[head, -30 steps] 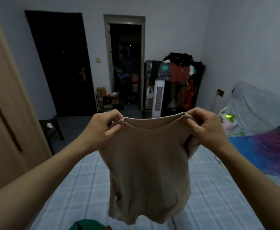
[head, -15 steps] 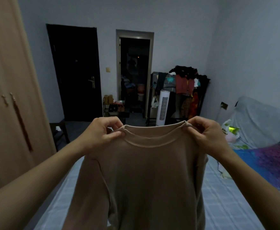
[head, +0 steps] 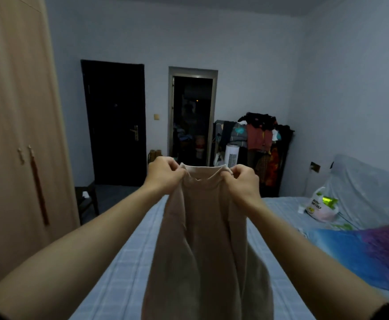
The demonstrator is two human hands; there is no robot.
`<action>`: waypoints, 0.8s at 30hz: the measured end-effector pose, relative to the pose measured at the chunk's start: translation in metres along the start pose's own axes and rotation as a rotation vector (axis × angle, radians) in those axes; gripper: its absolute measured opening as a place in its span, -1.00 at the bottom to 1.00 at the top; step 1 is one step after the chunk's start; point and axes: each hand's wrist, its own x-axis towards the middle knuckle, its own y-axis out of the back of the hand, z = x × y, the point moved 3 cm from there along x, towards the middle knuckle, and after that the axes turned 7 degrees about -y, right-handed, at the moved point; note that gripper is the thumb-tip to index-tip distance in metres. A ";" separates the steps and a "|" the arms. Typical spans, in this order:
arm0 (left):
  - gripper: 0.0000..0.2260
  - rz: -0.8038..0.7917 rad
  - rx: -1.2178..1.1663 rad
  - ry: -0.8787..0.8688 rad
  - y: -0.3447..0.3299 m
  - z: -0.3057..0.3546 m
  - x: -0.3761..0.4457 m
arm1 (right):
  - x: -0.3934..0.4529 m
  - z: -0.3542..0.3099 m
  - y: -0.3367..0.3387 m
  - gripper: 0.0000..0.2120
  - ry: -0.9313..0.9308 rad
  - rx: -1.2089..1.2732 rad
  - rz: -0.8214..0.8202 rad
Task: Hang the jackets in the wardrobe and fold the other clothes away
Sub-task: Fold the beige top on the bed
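Both hands hold a plain beige knit top [head: 202, 239] up by its neckline, over the bed.

Left hand [head: 163, 175] and right hand [head: 242, 182] each pinch the ribbed collar at a shoulder, fingers curled round the fabric, arms stretched forward. The top hangs straight down between the forearms in loose vertical folds, above the pale blue checked bedsheet [head: 129, 269]. Its hem runs off the bottom edge; sleeves cannot be made out among the folds. Left of the left hand stands a light wooden wardrobe [head: 16, 135], doors closed. Beyond the right hand, a dark rack piled with clothes [head: 258, 137]; individual garments there are too dim to tell apart.
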 end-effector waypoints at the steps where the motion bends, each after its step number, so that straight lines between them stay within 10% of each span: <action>1: -0.82 0.001 -0.032 -0.025 -0.003 0.008 -0.007 | -0.006 -0.007 -0.002 -0.80 0.018 0.018 -0.017; 15: -0.82 -0.151 -0.306 -0.192 -0.010 0.051 -0.050 | -0.038 -0.035 0.002 -0.88 0.125 0.324 -0.368; 19: -0.59 -0.319 0.106 -0.339 -0.014 0.043 -0.058 | -0.033 -0.014 0.001 -0.91 0.087 0.251 -0.334; 24: -0.77 -0.141 0.215 -0.429 -0.008 0.017 -0.060 | -0.046 0.015 -0.003 -0.90 0.061 0.183 -0.365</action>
